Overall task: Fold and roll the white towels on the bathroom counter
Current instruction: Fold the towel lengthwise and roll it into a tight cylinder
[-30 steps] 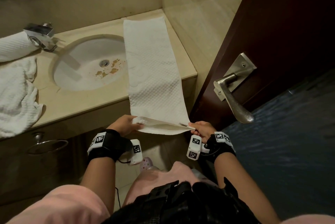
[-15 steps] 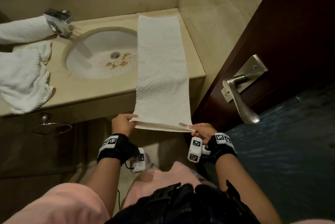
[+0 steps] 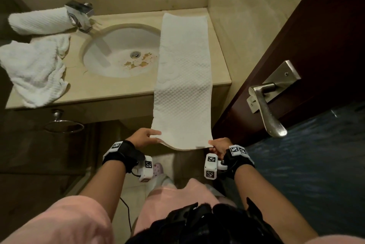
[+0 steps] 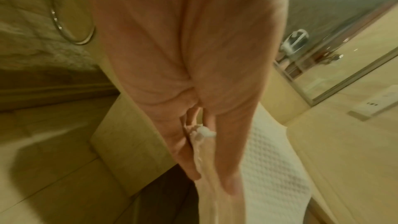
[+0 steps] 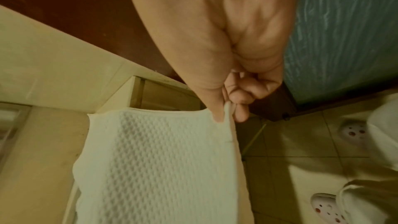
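A long white waffle-textured towel (image 3: 182, 78), folded into a narrow strip, lies along the right side of the beige counter (image 3: 110, 93) and hangs past its front edge. My left hand (image 3: 145, 137) pinches the near left corner between thumb and fingers; the left wrist view shows the towel (image 4: 269, 164) edge held in that hand (image 4: 206, 142). My right hand (image 3: 218, 144) pinches the near right corner; in the right wrist view thumb and forefinger of that hand (image 5: 228, 110) clamp the towel (image 5: 159, 163) hem. The near end is held taut in the air.
A crumpled white towel (image 3: 35, 70) and a rolled white towel (image 3: 39, 21) lie at the counter's left. The sink (image 3: 122, 50) and faucet (image 3: 80, 14) sit in the middle. A dark door with a metal lever handle (image 3: 266, 109) stands close on the right. A towel ring (image 3: 63, 125) hangs below the counter.
The near end of the towel has flattened out and is held a little lower and tauter. My head has shifted, so the counter appears further right.
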### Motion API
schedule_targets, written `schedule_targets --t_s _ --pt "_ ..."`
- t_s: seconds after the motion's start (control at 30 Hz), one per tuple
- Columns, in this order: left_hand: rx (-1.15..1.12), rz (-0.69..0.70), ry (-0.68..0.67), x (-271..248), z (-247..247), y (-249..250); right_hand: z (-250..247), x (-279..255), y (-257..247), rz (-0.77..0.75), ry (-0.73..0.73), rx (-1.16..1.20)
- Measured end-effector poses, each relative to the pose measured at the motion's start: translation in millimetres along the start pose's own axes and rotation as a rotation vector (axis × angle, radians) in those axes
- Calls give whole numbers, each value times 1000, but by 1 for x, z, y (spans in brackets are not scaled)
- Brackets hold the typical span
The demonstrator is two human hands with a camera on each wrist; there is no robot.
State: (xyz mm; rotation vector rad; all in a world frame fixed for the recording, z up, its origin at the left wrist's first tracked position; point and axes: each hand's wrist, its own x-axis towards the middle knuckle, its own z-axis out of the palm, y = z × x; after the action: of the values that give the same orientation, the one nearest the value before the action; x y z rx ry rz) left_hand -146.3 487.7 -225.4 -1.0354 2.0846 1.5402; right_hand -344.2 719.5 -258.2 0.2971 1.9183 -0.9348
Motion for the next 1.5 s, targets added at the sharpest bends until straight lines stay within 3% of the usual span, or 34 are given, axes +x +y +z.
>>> schedule_targets --t_s 0.13,0.27,0.4,0.5,0.6,0.7,0.77,0.97,1.07,1.2,1.4,1.47,1.5 --pt "-230 -124 -13 8 7 -7 6 14 3 26 -23 -155" --pt "-374 -253 71 19 9 -7 14 31 6 14 -5 -259" --pt "-353 -346 45 36 3 -10 19 41 3 16 -30 -313" --pt "-298 -401 -4 50 -2 -10 18 42 1 76 -116 -199" --pt "-215 -428 -55 59 -5 -10 20 45 -1 90 -105 -214" --pt "-216 -449 -108 73 -9 -22 28 50 -4 45 -6 -495" --pt "-166 -449 -157 82 -12 -25 33 65 -2 -31 -47 -777" --pt "241 -253 -183 101 -33 2 48 61 -31 -31 -59 -1081" --pt "239 -122 -127 116 -51 26 54 75 -46 -45 -167 -1279" --pt "115 89 -57 127 -73 69 56 83 -57 -47 -198 -1414" --pt "-148 275 108 131 -98 119 58 98 -67 88 -174 -1261" --pt "-184 263 157 137 -104 124 58 105 -71 103 -120 -1056" --pt "-196 245 186 141 -106 124 58 113 -74 129 -66 -845"
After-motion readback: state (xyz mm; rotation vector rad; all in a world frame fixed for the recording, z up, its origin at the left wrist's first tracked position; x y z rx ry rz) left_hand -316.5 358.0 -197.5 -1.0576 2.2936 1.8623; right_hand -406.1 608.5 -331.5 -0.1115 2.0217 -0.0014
